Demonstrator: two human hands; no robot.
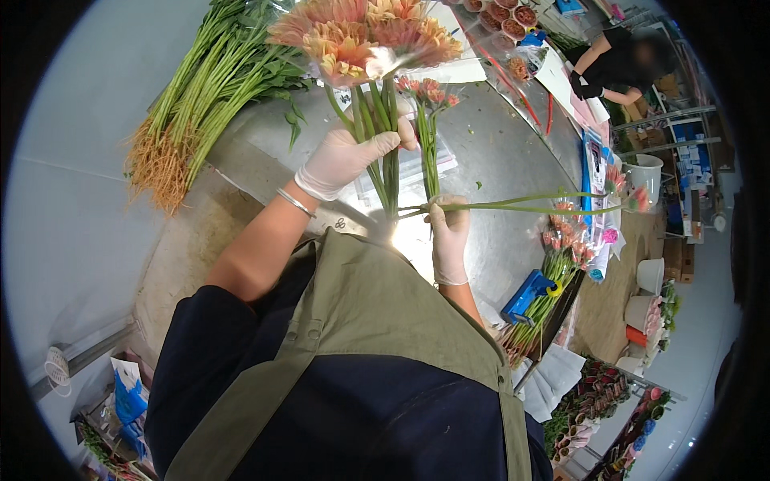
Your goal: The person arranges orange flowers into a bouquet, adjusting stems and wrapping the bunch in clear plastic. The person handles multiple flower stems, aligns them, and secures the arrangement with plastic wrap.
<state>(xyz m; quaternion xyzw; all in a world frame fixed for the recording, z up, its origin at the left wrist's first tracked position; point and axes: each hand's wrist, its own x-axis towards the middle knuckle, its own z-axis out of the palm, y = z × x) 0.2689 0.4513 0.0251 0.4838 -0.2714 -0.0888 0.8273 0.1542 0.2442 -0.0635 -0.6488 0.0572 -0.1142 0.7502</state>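
My left hand (346, 154), in a pale glove, grips the green stems of a bunch of peach-pink gerbera flowers (365, 36) held upright over a round metal table (505, 144). My right hand (447, 232), also gloved, pinches several loose flower stems (521, 202) near their cut ends. Some of these point right, their pink heads (630, 188) at the table's edge, and a few (429, 132) stand up beside the bunch. The two hands are close together, the right one just below the bunch's stem ends.
A big bundle of green stalks with orange roots (188, 104) lies at the table's left. More pink flowers (561, 240) and a blue tape dispenser (525, 297) sit at the right edge. Another person (618, 64) works at the far right; white buckets (646, 172) stand beyond.
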